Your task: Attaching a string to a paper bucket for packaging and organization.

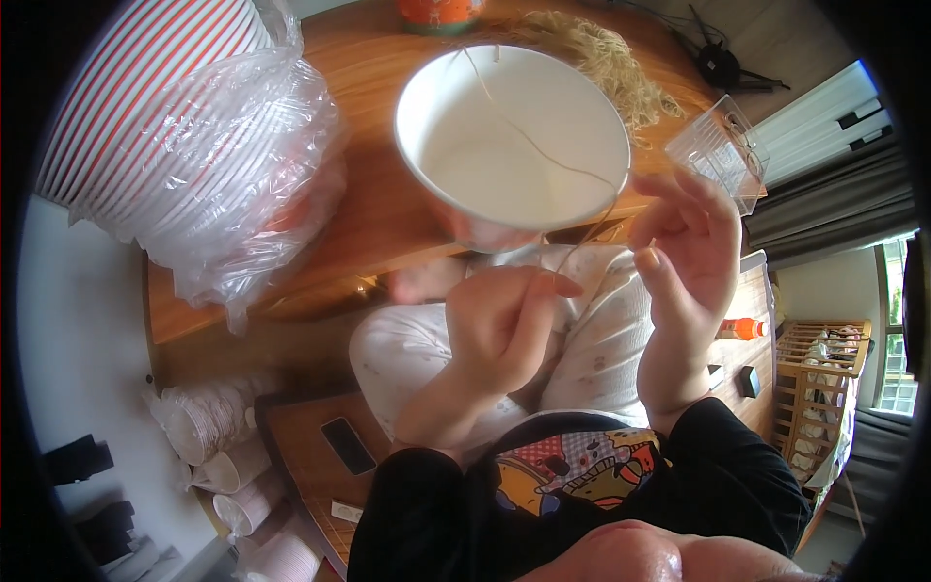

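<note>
A large paper bucket (436, 131) with a white inside and an orange-patterned outside tilts toward me at the table's near edge. A thin tan string (543, 155) runs from its far rim, across its mouth and over the right side of the rim, down to my left hand (509, 325). That hand is closed, with the string pinched between thumb and forefinger. My right hand (689, 257) is raised beside the bucket's right rim, its fingers curved and apart from the thumb. The string passes close to its fingertips; I see nothing gripped there.
Nested paper buckets (184, 87) in clear plastic stand at the left of the wooden table (359, 209). A heap of tan strings (606, 63) lies behind the bucket, near a clear plastic box (722, 150). A phone (347, 444) lies low at left; an orange bottle (743, 329) is at right.
</note>
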The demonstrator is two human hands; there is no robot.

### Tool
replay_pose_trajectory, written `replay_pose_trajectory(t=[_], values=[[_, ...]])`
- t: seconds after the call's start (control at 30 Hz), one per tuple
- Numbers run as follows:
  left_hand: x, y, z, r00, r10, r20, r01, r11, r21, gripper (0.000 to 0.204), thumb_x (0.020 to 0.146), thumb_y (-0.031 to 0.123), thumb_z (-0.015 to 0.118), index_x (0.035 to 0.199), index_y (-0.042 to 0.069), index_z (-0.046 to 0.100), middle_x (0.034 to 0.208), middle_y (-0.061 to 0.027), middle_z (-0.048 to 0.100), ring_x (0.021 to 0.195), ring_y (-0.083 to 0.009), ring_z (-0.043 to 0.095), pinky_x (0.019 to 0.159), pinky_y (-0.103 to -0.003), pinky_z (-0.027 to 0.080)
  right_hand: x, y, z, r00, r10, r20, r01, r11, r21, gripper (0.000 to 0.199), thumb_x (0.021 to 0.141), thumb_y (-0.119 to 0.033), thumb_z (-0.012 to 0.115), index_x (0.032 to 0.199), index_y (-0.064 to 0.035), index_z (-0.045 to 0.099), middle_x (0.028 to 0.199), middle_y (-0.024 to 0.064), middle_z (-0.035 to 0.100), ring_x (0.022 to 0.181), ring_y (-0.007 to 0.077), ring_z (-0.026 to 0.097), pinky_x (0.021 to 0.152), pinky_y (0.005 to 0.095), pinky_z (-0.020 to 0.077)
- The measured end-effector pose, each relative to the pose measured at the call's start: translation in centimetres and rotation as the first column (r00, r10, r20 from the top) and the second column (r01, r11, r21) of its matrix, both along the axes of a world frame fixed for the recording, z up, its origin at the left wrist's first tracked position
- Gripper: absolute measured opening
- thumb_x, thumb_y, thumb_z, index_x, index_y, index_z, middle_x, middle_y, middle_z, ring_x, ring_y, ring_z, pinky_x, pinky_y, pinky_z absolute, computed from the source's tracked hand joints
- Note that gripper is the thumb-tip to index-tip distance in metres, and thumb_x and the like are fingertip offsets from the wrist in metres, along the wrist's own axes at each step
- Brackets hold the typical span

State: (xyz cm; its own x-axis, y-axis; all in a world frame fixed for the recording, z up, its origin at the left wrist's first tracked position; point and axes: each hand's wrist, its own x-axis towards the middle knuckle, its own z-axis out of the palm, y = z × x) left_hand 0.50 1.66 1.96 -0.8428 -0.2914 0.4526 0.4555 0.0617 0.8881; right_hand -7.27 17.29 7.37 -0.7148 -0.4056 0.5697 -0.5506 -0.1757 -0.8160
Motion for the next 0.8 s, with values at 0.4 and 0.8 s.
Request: replay_pose_trajectory(t=[0.4, 0.8], values=[[-0.6, 0.6, -0.5, 0.999, -0.007, 0.034, 0.004, 0.998, 0.065, 0.033, 0.098, 0.012, 0.047, 0.085, -0.004, 0.073, 0.05, 0.007, 0.042, 0.046, -0.0002, 0.034, 0.046, -0.022, 0.022, -0.2, -0.4, -0.5, 0.996, -0.051, -0.077, 0.052, 0.999, 0.007, 0.052, 0.083, 0.007, 0.066, 0.13, 0.0004, 0.046, 0.125, 0.0202, 0.06, 0.085, 0.0134, 0.055, 0.081, 0.0253, 0.0452], [-0.9, 0.6, -0.8, 0.994, -0.006, 0.107, -0.009, 0.991, 0.137, 0.017, 0.092, 0.007, 0.056, 0.086, 0.001, 0.07, 0.063, -0.0121, 0.061, 0.054, -0.0201, 0.058, 0.052, -0.031, 0.043, 0.1, -3.4, 2.7, 0.79, 0.051, -0.61, 0.292, 0.844, 0.449, 0.038, 0.074, -0.002, 0.065, 0.111, -0.0062, 0.064, 0.095, 0.0029, 0.069, 0.082, 0.0204, 0.064, 0.084, 0.0337, 0.0415]])
